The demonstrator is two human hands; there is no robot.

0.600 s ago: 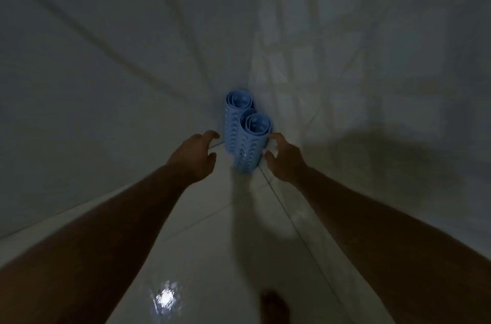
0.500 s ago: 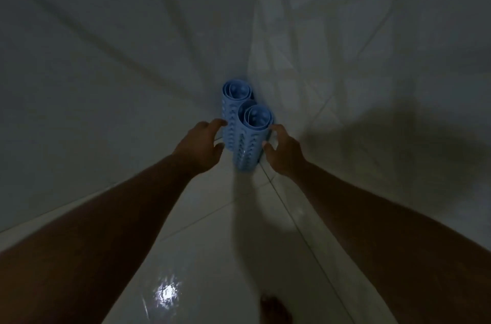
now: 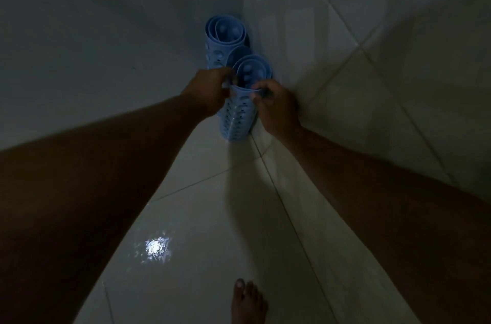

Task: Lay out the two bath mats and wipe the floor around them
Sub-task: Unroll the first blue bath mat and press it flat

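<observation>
Fingers of both hands are curled and pinched on the top rim of the nearer rolled bath mat [image 3: 237, 113], which stands upright on the tiled floor [image 3: 212, 217] in the corner. Left hand [image 3: 210, 92] grips the rim from the left side, right hand [image 3: 276, 108] from the right. Just behind, touching it, the second rolled bath mat [image 3: 220, 42] stands upright against the wall [image 3: 106, 31]. One bare foot [image 3: 248, 302] shows at the bottom edge.

Your tiled floor [image 3: 202, 217] carries two rolled blue mats [image 3: 236, 119] upright in its far corner, plus your bare foot [image 3: 248, 302].
</observation>
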